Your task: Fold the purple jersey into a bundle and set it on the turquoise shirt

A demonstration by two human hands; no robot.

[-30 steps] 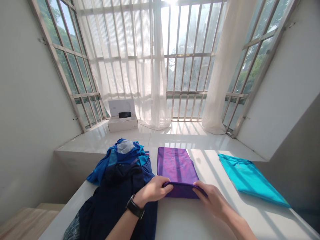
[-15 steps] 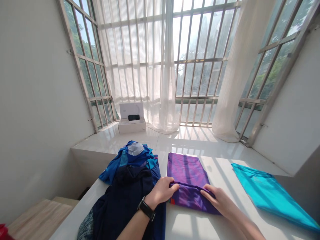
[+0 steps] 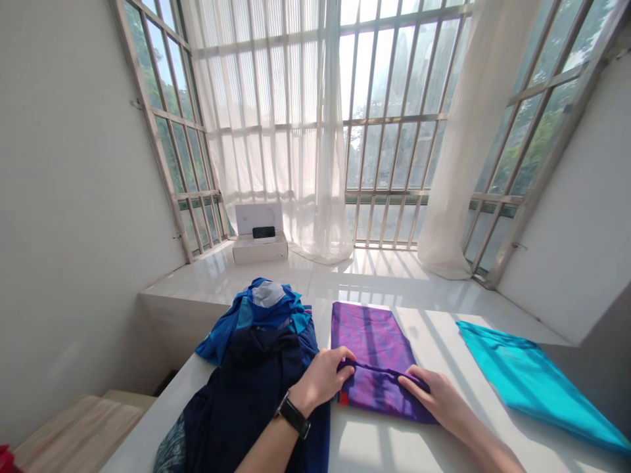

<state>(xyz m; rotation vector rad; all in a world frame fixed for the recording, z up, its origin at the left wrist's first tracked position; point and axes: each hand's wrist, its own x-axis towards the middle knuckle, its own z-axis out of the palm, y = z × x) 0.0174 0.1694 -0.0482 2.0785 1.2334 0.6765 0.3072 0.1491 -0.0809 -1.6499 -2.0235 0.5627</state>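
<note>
A folded purple garment [image 3: 373,328] lies flat on the white table, with a raised fold running across its middle. My left hand [image 3: 326,378] pinches the left end of that fold between thumb and fingers; a dark watch is on the wrist. The right end of the fold is pinched by my right hand [image 3: 434,392]. Beside my left forearm is a heap of clothes, with a dark navy garment [image 3: 256,387] in front and a blue one [image 3: 221,335] behind. Further right lies a folded turquoise garment [image 3: 537,381].
On the white window ledge [image 3: 315,282] stands an open white box [image 3: 259,251] with a black phone [image 3: 263,232] on it. Sheer curtains [image 3: 315,164] hang before barred windows. At the lower left are a wooden surface [image 3: 79,430] and a red object [image 3: 6,458].
Both hands have shifted very slightly to the right, still pinching the purple garment's fold. The other clothes lie as before.
</note>
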